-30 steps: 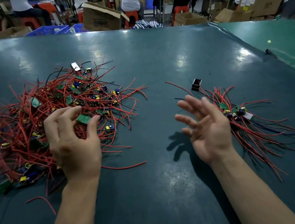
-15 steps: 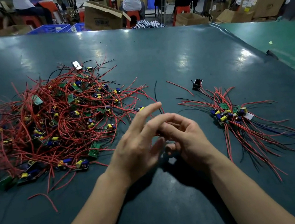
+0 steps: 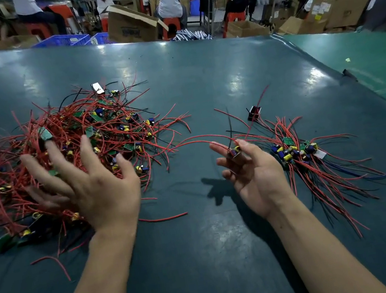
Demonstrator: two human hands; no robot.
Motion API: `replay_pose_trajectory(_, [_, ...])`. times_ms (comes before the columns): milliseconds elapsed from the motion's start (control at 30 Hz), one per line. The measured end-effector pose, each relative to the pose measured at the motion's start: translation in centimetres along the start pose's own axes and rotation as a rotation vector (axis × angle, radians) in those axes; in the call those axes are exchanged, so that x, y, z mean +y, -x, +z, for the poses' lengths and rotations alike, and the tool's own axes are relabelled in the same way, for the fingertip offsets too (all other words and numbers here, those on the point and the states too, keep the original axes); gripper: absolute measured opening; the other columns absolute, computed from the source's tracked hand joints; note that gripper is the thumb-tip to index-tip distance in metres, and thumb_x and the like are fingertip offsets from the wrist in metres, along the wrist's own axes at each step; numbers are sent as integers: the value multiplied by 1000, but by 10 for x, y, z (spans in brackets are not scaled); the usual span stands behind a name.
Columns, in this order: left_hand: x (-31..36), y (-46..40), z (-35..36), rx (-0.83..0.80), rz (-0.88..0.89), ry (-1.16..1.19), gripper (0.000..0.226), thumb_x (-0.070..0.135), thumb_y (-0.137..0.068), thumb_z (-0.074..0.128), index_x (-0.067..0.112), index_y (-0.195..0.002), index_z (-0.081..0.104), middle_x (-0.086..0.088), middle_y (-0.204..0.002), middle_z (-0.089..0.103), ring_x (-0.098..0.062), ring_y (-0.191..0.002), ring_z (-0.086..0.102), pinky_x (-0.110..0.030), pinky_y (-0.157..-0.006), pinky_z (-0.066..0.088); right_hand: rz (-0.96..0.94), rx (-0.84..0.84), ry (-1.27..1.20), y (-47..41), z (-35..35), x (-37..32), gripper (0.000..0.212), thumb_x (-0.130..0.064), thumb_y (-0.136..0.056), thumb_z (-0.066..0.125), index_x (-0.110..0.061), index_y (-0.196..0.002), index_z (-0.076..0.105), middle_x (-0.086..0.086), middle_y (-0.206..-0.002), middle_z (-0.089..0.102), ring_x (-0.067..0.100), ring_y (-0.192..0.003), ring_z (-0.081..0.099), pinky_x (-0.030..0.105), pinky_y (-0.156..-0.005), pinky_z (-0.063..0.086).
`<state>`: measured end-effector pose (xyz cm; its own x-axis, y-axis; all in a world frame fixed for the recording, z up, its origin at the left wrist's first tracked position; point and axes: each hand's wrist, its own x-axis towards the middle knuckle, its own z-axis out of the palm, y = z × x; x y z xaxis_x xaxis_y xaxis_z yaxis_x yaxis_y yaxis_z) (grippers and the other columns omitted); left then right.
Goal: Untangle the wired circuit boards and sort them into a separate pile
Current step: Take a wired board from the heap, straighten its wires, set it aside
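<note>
Red wires fill most of what I see on the dark teal counter (image 3: 201,81). My landmark is the tangle (image 3: 80,150), the big heap of wired boards. Over its near edge my left hand (image 3: 91,186) is spread, fingers straight and splayed, gripping nothing; whether the fingertips touch the wires I cannot tell. Right of the tangle, my right hand (image 3: 250,175) is palm up and pinches one board (image 3: 234,152) between thumb and fingers, its red wire arching back toward the tangle. Further right of the tangle, just beyond that hand, lies the sorted pile (image 3: 300,154), wires fanned toward me. A small black part (image 3: 254,112) sits by the pile's far edge. Loose red wire (image 3: 163,218) lies near the tangle's near side.
</note>
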<state>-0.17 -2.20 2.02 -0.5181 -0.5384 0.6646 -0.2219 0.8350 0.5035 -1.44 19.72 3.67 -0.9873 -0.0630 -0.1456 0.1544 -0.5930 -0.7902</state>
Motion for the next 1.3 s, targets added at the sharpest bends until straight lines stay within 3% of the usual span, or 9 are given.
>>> replay_pose_trajectory(100, [22,14,-3,171,477,302,19,19,-91,61,9,-103,71,-14,-119,63,-39,-116,54,-53,-99,39,13,-9,-43,-2,-1,0,10,-14,-99,45,-20,-92,49,17,-109,73,17,-67,66,23,-56,50])
replay_pose_trajectory(200, [45,37,-2,-154,756,556,24,21,-93,60,9,-75,70,-5,-77,67,-30,-72,59,-43,-69,49,48,-77,-21,-2,-2,2,12,-11,-98,44,-17,-99,54,14,-109,73,16,-69,66,24,-59,52])
replay_pose_trajectory(300, [49,46,8,-574,548,497,40,44,-95,47,11,-87,69,-2,-84,65,-26,-80,62,-43,-72,51,60,-133,82,-2,1,9,9,-12,-97,50,-13,-97,58,13,-111,73,18,-80,71,23,-63,56])
replay_pose_trajectory(367, [45,45,14,-680,445,533,43,47,-97,44,10,-96,67,-2,-93,64,-23,-90,61,-42,-81,50,49,-150,101,-1,3,14,12,-16,-89,58,-11,-100,56,12,-111,73,19,-87,72,22,-65,57])
replay_pose_trajectory(567, [42,41,17,-652,365,692,25,26,-95,53,9,-97,71,-1,-96,69,-19,-92,64,-38,-82,51,-50,-135,239,-3,3,25,5,-1,-90,60,-4,-93,61,8,-104,72,16,-82,71,26,-67,58])
replay_pose_trajectory(733, [42,37,15,-704,220,832,9,18,-87,66,17,-92,73,7,-86,69,-7,-80,64,-24,-73,51,-46,-152,306,-3,2,27,4,-7,-91,63,-9,-88,61,8,-83,71,17,-72,71,29,-62,58])
replay_pose_trajectory(867, [42,37,16,-718,61,874,5,16,-89,70,13,-85,71,0,-83,70,-17,-77,66,-32,-67,52,-61,-142,271,-4,3,26,17,-1,-93,59,-13,-81,63,14,-103,72,26,-83,72,34,-61,58])
replay_pose_trajectory(1000, [42,35,18,-760,-67,871,6,18,-89,70,12,-88,67,-5,-78,71,-21,-72,67,-35,-65,56,-98,-157,277,-5,3,25,21,7,-95,45,-12,-87,49,18,-104,73,29,-87,71,35,-63,59])
replay_pose_trajectory(1300, [41,37,16,-902,159,878,18,11,-86,72,19,-103,75,1,-114,58,3,-86,58,-7,-72,40,-188,-215,309,-3,5,30,28,16,-95,33,-12,-89,37,19,-113,70,40,-98,68,43,-82,58])
